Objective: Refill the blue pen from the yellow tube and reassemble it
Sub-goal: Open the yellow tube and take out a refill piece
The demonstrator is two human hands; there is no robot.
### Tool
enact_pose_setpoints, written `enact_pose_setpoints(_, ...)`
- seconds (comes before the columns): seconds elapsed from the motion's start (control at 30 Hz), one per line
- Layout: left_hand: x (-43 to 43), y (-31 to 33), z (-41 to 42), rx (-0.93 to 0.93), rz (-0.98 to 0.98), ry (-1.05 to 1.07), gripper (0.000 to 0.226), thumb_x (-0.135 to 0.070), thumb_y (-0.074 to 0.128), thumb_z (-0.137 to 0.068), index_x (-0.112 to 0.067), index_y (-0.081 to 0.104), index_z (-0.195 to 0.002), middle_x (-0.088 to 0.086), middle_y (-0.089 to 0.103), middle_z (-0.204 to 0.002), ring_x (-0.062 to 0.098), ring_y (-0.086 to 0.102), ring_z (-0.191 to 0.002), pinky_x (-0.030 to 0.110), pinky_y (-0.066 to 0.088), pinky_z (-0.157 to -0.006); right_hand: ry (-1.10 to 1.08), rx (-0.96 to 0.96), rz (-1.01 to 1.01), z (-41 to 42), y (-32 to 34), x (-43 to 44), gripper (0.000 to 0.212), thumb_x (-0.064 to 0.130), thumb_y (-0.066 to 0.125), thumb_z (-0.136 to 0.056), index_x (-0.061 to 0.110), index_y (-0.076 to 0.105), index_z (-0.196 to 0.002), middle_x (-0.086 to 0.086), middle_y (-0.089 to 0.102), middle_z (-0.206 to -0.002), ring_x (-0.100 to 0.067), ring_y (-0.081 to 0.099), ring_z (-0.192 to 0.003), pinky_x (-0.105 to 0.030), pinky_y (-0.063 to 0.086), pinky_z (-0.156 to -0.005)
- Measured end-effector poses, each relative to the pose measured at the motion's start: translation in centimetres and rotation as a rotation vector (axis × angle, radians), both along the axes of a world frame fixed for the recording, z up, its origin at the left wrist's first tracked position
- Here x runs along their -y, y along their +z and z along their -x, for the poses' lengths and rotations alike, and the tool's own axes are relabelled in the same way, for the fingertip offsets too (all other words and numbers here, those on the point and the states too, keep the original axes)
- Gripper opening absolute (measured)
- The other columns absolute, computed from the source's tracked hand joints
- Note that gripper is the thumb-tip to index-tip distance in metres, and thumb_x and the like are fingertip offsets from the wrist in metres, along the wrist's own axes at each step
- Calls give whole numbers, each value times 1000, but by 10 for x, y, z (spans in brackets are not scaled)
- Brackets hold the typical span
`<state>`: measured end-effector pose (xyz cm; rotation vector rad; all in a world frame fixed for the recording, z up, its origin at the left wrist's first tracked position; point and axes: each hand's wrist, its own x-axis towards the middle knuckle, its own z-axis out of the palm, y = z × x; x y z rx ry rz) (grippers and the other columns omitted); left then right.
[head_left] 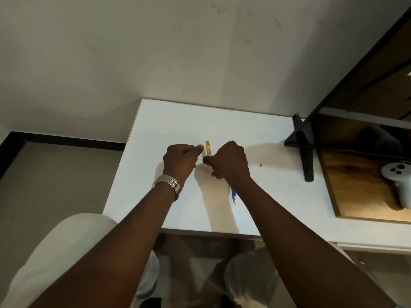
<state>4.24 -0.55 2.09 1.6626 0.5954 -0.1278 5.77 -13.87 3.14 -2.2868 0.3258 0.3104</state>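
Over the middle of the white table (266, 138), my right hand (229, 161) is closed around the lower end of the yellow tube (208, 148), whose top sticks up between my hands. My left hand (180, 160), a metal watch on its wrist, is closed just left of the tube, thumb tip near the tube's top; whether it touches the tube is hidden. The blue pen (233, 196) lies on the table under my right forearm, only its lower part showing. A tiny dark piece (261, 165) lies on the table to the right of my right hand.
A black monitor (355, 121) on a black stand (305, 156) fills the right side. A wooden board (355, 187) carries a white game controller (398, 181). The wall runs close behind the table. My knees in light trousers show below the table's front edge.
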Motion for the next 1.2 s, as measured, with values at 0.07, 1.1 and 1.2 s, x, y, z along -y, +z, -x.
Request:
enact_pose_setpoints(0.07, 2, 5, -2, -64, 101, -35, 22, -25, 81, -85, -3, 77, -79, 14, 74, -80, 27, 68, -76, 43, 64, -85, -6, 40, -40, 10, 2, 1, 31, 23, 77, -70, -6, 70, -64, -11, 69, -48, -20, 71, -42, -38, 66, -55)
enact_pose_setpoints(1.1, 2, 14, -8, -32, 280, 17, 15, -5, 75, -89, 1, 78, -103, 18, 74, -98, 23, 68, -81, 38, 60, -87, -257, -206, -422, 62, -32, 1, 13, 3, 83, -82, -10, 79, -83, -27, 77, -76, -28, 73, -55, -33, 66, -59)
enact_pose_setpoints(1.2, 2, 13, -7, -29, 280, 10, 18, -6, 75, -89, 2, 78, -105, 19, 75, -98, 24, 69, -83, 40, 60, -90, -288, -242, -424, 61, -32, 2, 13, 2, 87, -77, -6, 77, -74, -20, 76, -66, -27, 74, -53, -36, 66, -58)
